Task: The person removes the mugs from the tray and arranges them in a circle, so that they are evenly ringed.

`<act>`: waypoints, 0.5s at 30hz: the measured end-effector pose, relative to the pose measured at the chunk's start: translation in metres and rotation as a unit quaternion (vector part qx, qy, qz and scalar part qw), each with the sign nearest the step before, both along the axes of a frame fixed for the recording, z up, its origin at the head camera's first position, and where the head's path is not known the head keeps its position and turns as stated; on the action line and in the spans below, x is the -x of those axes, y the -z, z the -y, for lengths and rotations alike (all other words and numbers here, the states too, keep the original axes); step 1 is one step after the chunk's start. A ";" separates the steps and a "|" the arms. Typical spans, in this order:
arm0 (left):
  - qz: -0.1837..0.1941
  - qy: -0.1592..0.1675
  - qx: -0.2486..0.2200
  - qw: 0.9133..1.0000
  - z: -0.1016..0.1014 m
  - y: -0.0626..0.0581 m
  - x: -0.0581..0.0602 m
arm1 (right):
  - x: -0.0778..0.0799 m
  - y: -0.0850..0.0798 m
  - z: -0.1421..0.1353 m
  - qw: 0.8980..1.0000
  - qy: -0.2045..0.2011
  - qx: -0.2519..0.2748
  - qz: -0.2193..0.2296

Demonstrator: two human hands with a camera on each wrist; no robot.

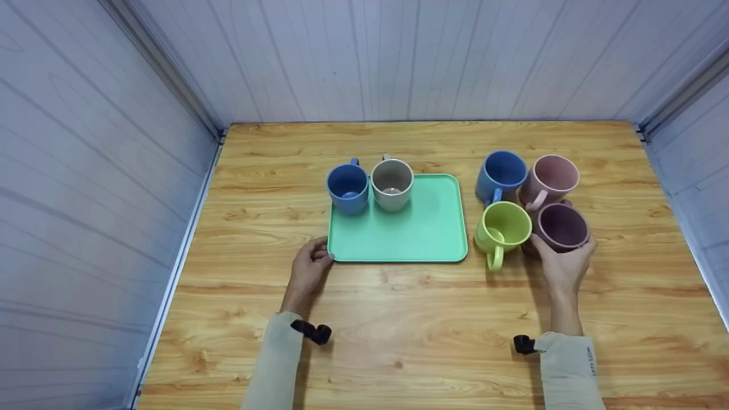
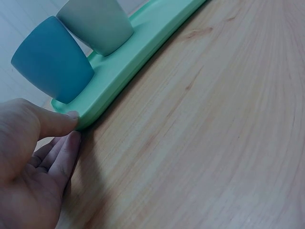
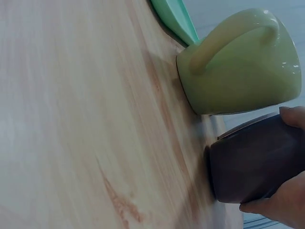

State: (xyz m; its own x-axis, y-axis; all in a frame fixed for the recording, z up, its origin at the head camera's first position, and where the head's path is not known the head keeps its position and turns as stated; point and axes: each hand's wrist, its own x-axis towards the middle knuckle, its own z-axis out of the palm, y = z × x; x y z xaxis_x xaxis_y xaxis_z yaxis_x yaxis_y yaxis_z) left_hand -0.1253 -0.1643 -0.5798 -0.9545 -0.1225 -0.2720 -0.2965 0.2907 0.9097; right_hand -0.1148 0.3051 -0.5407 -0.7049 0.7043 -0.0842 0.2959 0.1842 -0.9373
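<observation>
My left hand [image 1: 308,266] pinches the near left corner of a green tray [image 1: 398,239], thumb at the rim and the other fingers lower against the side. On the tray's left half stand a blue mug [image 2: 55,59] and a grey-beige mug [image 1: 392,191], side by side, both upright with handles to the back. To the right of the tray, my right hand [image 1: 564,265] grips a dark purple mug [image 3: 259,160] from the near side, thumb and fingers spread around its body. Its handle points away from me. A yellow-green mug [image 3: 238,71] stands close on its left, handle toward me.
Behind those two mugs stand a second blue mug [image 1: 501,173] and a pink mug [image 1: 552,176], close together. The wooden table [image 1: 398,330] is bounded by pale panel walls [image 1: 364,57] at the back and both sides.
</observation>
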 end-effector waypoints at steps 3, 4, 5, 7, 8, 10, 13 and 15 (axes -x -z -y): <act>0.005 -0.001 0.001 1.000 -0.001 0.000 0.001 | -0.001 0.000 -0.001 1.000 0.003 0.001 0.000; 0.007 -0.004 0.000 1.000 -0.001 0.000 0.001 | -0.001 0.000 -0.001 1.000 0.004 0.001 0.001; 0.008 -0.005 0.002 1.000 -0.001 -0.001 0.001 | -0.001 0.000 -0.001 1.000 0.004 0.001 0.002; 0.010 -0.005 0.003 1.000 -0.001 -0.001 0.001 | -0.001 0.000 -0.001 1.000 0.002 -0.003 0.007; 0.010 -0.004 0.004 1.000 -0.001 -0.001 0.001 | -0.001 0.000 -0.001 1.000 0.001 -0.004 0.009; 0.010 -0.004 0.003 1.000 -0.001 -0.002 0.001 | -0.001 0.000 -0.001 1.000 -0.001 -0.004 0.012; 0.009 0.000 0.003 1.000 -0.001 -0.003 0.001 | -0.002 0.001 -0.001 1.000 -0.004 -0.005 0.011; 0.009 -0.002 0.004 1.000 -0.001 -0.003 0.001 | -0.002 0.002 -0.001 1.000 -0.010 -0.006 0.003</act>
State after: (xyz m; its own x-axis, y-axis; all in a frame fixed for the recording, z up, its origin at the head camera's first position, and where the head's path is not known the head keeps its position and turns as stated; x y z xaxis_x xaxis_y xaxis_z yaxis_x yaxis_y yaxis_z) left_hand -0.1260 -0.1634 -0.5773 -0.9489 -0.1276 -0.2886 -0.3142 0.2970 0.9017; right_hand -0.1132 0.3061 -0.5424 -0.7186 0.6908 -0.0802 0.2971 0.2007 -0.9335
